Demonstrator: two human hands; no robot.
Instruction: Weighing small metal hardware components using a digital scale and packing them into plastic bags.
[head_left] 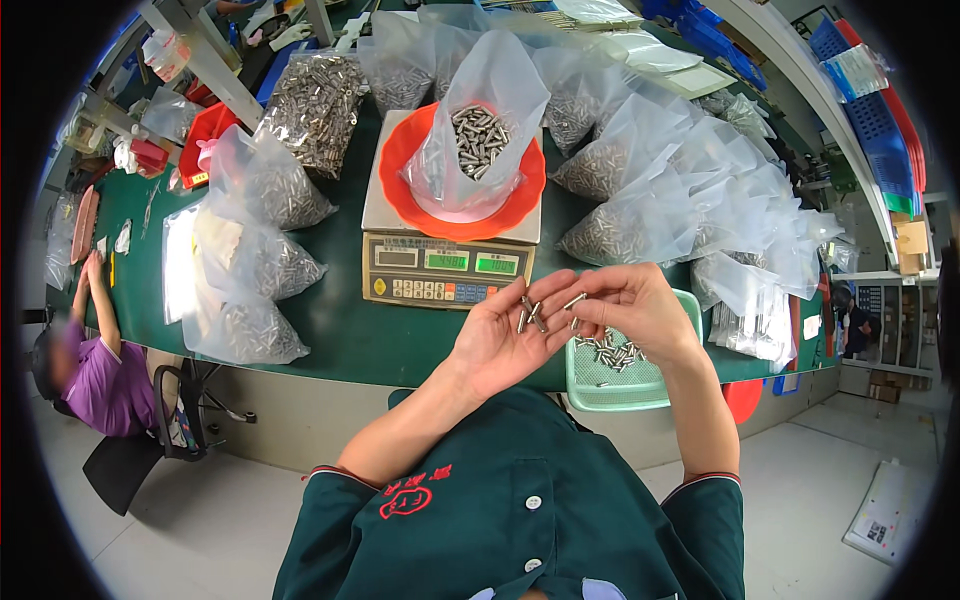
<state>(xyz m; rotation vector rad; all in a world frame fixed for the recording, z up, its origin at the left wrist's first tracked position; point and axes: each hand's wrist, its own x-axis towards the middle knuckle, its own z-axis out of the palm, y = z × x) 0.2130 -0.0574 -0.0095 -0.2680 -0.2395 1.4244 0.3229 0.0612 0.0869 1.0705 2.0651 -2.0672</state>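
Obs.: left hand [497,350] cups a few metal pins [538,323] loose in its unclenched palm; right hand [645,310] pinches another between its fingers, near the green basket [620,402]. From here, pins look stiff, probably light, slippery; best gripped mid-length

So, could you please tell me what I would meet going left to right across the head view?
Co-worker in purple, three filled bags, digital scale, left hand with metal pins on its palm, right hand, nearest bag of the right-hand group, blue perforated basket.
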